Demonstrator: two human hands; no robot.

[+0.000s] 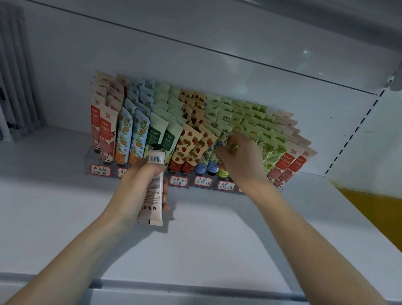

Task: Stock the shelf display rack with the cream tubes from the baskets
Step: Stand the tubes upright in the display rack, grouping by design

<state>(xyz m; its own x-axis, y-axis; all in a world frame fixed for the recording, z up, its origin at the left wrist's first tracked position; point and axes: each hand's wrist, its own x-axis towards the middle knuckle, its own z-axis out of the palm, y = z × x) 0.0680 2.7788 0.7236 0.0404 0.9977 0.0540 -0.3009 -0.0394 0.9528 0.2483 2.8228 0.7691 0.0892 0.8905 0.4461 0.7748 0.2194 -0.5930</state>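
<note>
A white cream tube (155, 197) was gripped cap-up in the left hand (138, 182), just before the rack (100, 170) on the shelf (36, 208). The right hand (241, 157) was set among the racked tubes (125, 133), fingers curled; whether one was held could not be told.

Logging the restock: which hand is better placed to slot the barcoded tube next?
Left: the left hand grips that tube just before the rack; the right hand is occupied, fingers curled among racked tubes.
</note>
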